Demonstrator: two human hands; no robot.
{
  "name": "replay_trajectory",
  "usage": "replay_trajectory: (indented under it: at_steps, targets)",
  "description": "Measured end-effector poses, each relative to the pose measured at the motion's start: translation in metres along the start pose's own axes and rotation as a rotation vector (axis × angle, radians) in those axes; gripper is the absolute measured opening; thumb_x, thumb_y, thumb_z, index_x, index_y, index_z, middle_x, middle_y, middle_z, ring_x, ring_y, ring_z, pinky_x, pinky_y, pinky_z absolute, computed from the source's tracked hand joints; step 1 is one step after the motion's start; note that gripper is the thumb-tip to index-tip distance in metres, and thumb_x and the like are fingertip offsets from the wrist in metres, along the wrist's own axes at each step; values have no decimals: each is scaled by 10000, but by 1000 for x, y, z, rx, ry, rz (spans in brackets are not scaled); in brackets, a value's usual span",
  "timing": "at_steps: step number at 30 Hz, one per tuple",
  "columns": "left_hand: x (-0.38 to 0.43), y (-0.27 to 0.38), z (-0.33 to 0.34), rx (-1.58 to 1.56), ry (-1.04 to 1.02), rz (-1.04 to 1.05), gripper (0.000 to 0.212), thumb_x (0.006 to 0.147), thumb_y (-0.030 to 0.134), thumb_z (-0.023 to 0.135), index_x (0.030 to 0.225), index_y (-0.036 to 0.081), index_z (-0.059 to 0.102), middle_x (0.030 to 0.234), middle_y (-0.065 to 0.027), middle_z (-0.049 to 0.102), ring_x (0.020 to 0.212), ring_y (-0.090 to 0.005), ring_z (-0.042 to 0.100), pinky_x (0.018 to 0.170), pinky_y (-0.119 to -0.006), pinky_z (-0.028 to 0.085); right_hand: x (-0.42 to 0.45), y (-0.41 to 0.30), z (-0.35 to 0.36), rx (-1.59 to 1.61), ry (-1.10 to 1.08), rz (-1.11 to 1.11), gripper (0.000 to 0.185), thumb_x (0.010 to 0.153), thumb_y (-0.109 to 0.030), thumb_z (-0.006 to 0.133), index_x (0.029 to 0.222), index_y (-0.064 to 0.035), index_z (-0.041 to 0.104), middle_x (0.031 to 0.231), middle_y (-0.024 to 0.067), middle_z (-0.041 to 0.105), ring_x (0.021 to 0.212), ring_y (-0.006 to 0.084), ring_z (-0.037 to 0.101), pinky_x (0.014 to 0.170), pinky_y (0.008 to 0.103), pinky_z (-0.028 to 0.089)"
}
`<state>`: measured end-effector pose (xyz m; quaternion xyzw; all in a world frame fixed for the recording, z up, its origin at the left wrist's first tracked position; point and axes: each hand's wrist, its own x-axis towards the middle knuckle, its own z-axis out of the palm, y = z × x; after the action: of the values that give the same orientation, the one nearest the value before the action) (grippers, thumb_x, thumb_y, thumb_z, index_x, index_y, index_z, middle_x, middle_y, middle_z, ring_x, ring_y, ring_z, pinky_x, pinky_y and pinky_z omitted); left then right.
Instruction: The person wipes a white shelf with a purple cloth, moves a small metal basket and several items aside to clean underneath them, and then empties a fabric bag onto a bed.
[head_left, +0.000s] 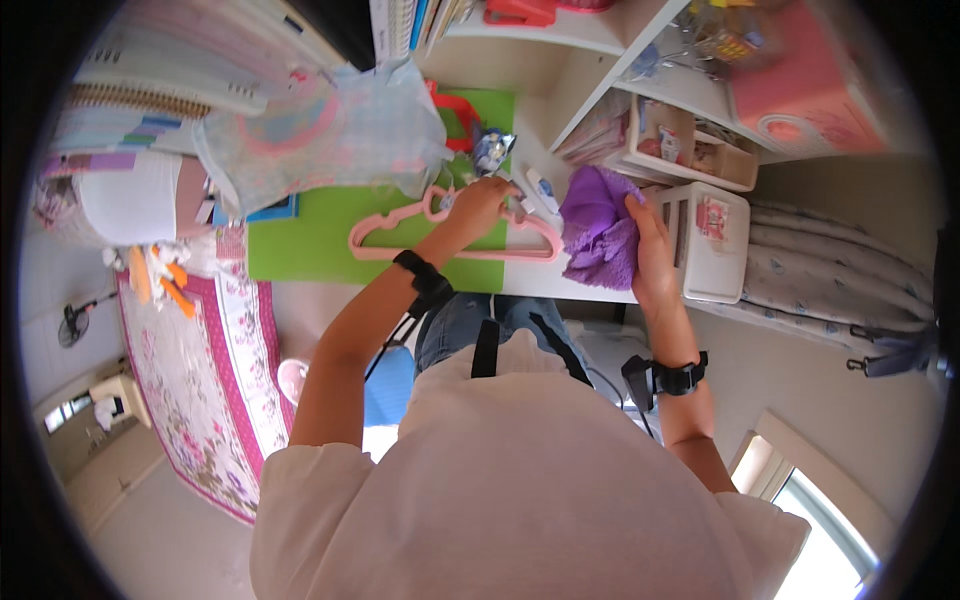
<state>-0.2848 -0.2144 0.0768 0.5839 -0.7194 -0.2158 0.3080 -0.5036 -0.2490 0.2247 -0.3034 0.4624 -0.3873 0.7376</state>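
A purple fluffy cloth is gripped in my right hand, bunched up over the right part of the desk. My left hand reaches across a pink clothes hanger, its fingertips beside small grey and white items. Whether those fingers pinch anything is hidden. The hanger lies on a green desk mat, partly covered by my left hand and forearm. Just beyond the fingers sits a shiny silver-blue crinkled packet. A small white-and-blue object lies between the two hands.
A pale-blue checked cloth or bag spreads over the mat's far left, near a red frame-like object. White shelving rises behind the desk. A white drawer box stands right of the cloth. Spiral-bound books fill the left.
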Motion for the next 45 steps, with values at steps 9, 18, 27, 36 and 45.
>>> replay_trajectory:
  at_steps: [9,18,27,36,45]
  targets:
    - [40,-22,18,695,-384,382,185,650,224,577,791,107,548,771,-36,553,827,-194,504,861,-373,291,-47,-25,-8,62,126,-154,263,836,-182,441,1024,-1,476,927,51,539,812,112,512,722,220,410]
    - [43,70,-63,47,-239,240,216,751,145,543,929,35,488,832,-104,549,785,-248,538,769,-361,368,-53,-25,-18,-11,79,-217,305,831,-201,456,1064,-5,438,945,64,524,836,116,509,743,227,408]
    - [43,153,-100,-210,-121,103,317,734,208,591,976,43,470,870,-111,519,731,-268,549,607,-320,437,-15,-20,19,-541,-92,-328,401,725,-280,623,1008,-26,496,848,62,552,776,107,511,700,239,428]
    - [102,182,-113,38,-18,195,359,790,177,502,1130,84,432,1245,-128,286,918,-281,503,729,-344,438,-21,-45,-29,-374,173,-405,353,732,-264,618,942,-1,512,792,36,549,703,79,500,639,209,416]
    - [140,182,-77,213,169,41,543,770,182,497,1226,23,250,1242,-222,256,797,-321,549,627,-383,464,-23,-49,-60,-394,98,-378,369,729,-250,619,966,9,506,838,52,542,747,91,500,682,212,408]
